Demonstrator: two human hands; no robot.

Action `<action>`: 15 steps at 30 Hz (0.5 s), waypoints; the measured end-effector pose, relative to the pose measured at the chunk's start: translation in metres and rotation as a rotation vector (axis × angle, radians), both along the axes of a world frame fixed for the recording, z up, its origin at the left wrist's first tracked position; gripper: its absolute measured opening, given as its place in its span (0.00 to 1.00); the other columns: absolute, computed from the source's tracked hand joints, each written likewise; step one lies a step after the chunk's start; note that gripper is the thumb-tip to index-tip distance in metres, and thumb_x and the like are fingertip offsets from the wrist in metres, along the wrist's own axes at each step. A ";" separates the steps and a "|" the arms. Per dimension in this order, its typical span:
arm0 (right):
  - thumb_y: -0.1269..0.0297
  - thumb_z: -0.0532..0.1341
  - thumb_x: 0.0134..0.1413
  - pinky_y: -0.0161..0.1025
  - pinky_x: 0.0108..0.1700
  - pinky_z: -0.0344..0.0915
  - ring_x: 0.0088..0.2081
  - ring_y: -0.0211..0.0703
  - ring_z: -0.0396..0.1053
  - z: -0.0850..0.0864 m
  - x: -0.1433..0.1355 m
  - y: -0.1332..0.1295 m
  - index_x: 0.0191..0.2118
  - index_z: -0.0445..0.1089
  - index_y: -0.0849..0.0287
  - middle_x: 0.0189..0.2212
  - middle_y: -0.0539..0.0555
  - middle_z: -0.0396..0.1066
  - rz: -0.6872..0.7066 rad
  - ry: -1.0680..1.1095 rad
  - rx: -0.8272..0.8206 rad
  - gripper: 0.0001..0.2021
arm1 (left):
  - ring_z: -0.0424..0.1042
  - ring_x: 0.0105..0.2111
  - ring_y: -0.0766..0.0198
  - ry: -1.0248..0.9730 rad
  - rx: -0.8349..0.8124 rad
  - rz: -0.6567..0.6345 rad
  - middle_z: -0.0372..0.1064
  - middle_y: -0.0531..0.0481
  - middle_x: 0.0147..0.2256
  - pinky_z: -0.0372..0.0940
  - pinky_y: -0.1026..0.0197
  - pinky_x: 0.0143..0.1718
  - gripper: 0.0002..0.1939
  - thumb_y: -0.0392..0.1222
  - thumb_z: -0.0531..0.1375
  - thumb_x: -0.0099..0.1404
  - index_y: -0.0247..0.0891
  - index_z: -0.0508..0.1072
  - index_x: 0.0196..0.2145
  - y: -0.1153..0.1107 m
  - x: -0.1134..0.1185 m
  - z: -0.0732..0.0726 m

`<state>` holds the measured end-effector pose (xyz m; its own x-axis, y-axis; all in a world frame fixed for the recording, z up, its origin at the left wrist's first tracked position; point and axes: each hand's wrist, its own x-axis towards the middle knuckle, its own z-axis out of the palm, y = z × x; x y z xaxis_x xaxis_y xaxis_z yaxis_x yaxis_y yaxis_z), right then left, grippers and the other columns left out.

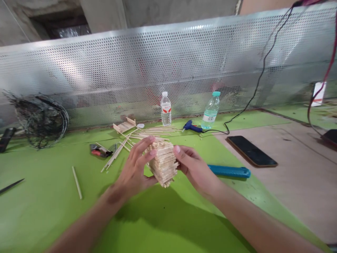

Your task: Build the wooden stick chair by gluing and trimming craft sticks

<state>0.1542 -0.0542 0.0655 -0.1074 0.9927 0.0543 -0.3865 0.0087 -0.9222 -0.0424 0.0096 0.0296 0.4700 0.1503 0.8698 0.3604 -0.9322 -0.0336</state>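
Holding stick-built block (pixel 163 163) clear above green bench (pixel 47 196), left hand (pixel 134 172) and right hand (pixel 193 167) fingers closed on opposite sides; judged mid-assembly inspection; further turning calls for gentle pressure; loose sticks (pixel 147 133), glue gun (pixel 191 127), bottles behind.

Bottle labels (pixel 166 110), perhaps printed, too small to read.

Bright, even light. Glare streaks the perforated metal screen (pixel 168 63) toward 12 o'clock. Soft arm shadows fall on the green table (pixel 39 211) at 6 o'clock. Edges bend, perhaps lens distortion; forearms slightly blurred.
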 end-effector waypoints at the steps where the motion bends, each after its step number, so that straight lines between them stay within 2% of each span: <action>1: 0.48 0.70 0.48 0.36 0.34 0.64 0.30 0.38 0.67 0.000 0.000 0.000 0.32 0.77 0.59 0.28 0.51 0.74 0.016 -0.034 0.033 0.17 | 0.60 0.62 0.45 0.006 0.002 -0.005 0.52 0.40 0.67 0.65 0.37 0.57 0.59 0.50 0.73 0.50 0.50 0.43 0.70 0.000 0.000 0.000; 3: 0.50 0.71 0.48 0.36 0.33 0.62 0.29 0.38 0.66 0.001 0.000 0.002 0.32 0.77 0.60 0.26 0.51 0.73 0.031 -0.087 0.086 0.17 | 0.59 0.63 0.45 0.015 0.008 -0.018 0.52 0.40 0.67 0.65 0.38 0.57 0.60 0.48 0.74 0.50 0.50 0.43 0.70 -0.002 0.000 0.000; 6: 0.50 0.71 0.49 0.35 0.33 0.62 0.30 0.38 0.67 0.001 -0.001 0.002 0.33 0.78 0.60 0.27 0.51 0.73 0.017 -0.075 0.082 0.16 | 0.59 0.63 0.45 0.015 0.000 -0.020 0.52 0.40 0.67 0.64 0.37 0.58 0.60 0.48 0.74 0.49 0.50 0.42 0.70 -0.002 0.001 -0.001; 11: 0.42 0.69 0.48 0.36 0.35 0.65 0.32 0.39 0.68 0.000 -0.001 -0.001 0.33 0.77 0.59 0.30 0.52 0.74 -0.021 -0.003 0.010 0.21 | 0.59 0.63 0.45 0.005 0.005 0.001 0.53 0.40 0.66 0.62 0.36 0.59 0.59 0.51 0.73 0.51 0.49 0.42 0.70 -0.002 0.001 -0.001; 15: 0.48 0.71 0.48 0.34 0.31 0.61 0.27 0.36 0.63 0.002 0.000 0.000 0.29 0.74 0.61 0.25 0.50 0.69 0.013 -0.108 0.108 0.19 | 0.59 0.63 0.46 0.007 0.028 -0.018 0.52 0.41 0.66 0.64 0.39 0.58 0.57 0.48 0.73 0.51 0.50 0.44 0.70 -0.003 0.002 0.001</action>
<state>0.1542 -0.0543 0.0676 -0.1312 0.9803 0.1478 -0.2860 0.1054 -0.9524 -0.0403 0.0066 0.0303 0.4783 0.1170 0.8703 0.3431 -0.9372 -0.0625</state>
